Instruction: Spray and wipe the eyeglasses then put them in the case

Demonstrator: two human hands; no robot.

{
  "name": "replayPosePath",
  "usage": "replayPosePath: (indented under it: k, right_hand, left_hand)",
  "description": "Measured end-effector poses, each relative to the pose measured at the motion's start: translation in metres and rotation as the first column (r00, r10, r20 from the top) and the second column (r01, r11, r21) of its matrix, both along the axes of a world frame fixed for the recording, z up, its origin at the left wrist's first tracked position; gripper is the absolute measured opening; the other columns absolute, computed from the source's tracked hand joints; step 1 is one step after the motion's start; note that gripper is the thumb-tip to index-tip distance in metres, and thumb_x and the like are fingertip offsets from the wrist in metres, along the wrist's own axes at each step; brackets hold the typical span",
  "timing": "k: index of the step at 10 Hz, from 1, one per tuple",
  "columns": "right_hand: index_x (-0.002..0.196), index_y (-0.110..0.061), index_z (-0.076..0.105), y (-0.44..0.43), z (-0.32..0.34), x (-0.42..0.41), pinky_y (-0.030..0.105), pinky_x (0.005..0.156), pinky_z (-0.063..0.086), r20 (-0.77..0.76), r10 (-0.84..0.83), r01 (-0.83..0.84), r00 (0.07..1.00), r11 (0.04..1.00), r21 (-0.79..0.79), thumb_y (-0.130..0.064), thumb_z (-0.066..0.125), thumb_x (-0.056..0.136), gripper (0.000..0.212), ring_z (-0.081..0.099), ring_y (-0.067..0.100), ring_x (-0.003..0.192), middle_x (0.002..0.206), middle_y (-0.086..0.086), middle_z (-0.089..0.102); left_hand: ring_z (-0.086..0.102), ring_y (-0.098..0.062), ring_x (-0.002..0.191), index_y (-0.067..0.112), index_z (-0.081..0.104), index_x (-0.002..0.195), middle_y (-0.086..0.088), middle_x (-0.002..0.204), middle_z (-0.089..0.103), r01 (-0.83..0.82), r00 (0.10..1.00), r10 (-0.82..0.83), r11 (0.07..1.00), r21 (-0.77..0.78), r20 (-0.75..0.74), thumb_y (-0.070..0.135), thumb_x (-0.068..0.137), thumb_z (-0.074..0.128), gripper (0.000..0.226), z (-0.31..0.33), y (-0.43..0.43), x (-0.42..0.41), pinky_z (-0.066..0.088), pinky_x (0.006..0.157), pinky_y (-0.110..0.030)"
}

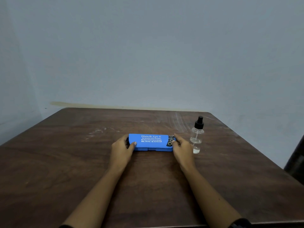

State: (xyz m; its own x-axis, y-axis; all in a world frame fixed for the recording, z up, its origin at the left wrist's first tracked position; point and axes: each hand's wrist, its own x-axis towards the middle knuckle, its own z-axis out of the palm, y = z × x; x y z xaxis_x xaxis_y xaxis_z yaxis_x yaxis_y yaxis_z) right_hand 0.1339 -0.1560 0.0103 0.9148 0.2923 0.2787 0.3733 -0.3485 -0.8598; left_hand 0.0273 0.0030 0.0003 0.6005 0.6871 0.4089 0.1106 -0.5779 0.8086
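A blue eyeglass case (150, 142) with white lettering lies closed on the brown wooden table (82, 162), near its middle. My left hand (122, 148) grips the case's left end, with the thumb on the lid. At the case's right end my right hand (181, 145) holds it, thumb on top. A clear spray bottle (197, 137) with a black nozzle stands upright just right of my right hand. No eyeglasses or cloth show in the view.
A plain grey-blue wall (148, 55) rises behind the table's far edge. A dark object (296, 162) sits past the table's right edge. White scuff marks streak the table's far right part.
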Motion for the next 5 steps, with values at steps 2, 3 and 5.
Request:
replayPosePath:
  k: [2, 3, 5]
  right_hand:
    - [0.129, -0.006, 0.049, 0.0009, -0.0024, 0.0014, 0.024, 0.092, 0.040, 0.017, -0.012, 0.013, 1.000, 1.000, -0.018, -0.005, 0.042, 0.091, 0.039, 0.053, 0.023, 0.115, 0.132, 0.013, 0.054]
    - [0.129, -0.007, 0.049, 0.0006, -0.0025, 0.0018, 0.027, 0.095, 0.040, 0.019, -0.021, 0.022, 1.000, 0.999, -0.027, -0.005, 0.042, 0.091, 0.039, 0.052, 0.024, 0.116, 0.130, 0.013, 0.055]
    - [0.123, -0.002, 0.052, 0.0027, -0.0031, -0.0010, 0.025, 0.089, 0.039, 0.128, -0.073, 0.080, 0.989, 0.996, -0.049, -0.003, 0.042, 0.090, 0.034, 0.054, 0.026, 0.110, 0.121, 0.015, 0.060]
  left_hand:
    - [0.062, -0.029, 0.104, 0.001, 0.057, 0.118, -0.019, 0.114, 0.065, -0.003, 1.000, 0.003, 1.000, -0.010, -0.029, 0.010, 0.081, 0.062, 0.038, -0.0045, 0.0025, 0.0026, 0.048, 0.092, -0.037]
    - [0.062, -0.028, 0.104, 0.003, 0.057, 0.117, -0.017, 0.114, 0.066, 0.001, 0.999, -0.001, 1.000, -0.014, -0.048, 0.013, 0.082, 0.061, 0.037, -0.0059, 0.0037, 0.0028, 0.048, 0.091, -0.036]
    - [0.045, -0.028, 0.126, 0.002, 0.043, 0.131, -0.017, 0.136, 0.049, -0.064, 0.997, 0.067, 0.996, 0.060, -0.048, 0.019, 0.087, 0.055, 0.049, -0.0053, 0.0002, 0.0034, 0.034, 0.105, -0.036]
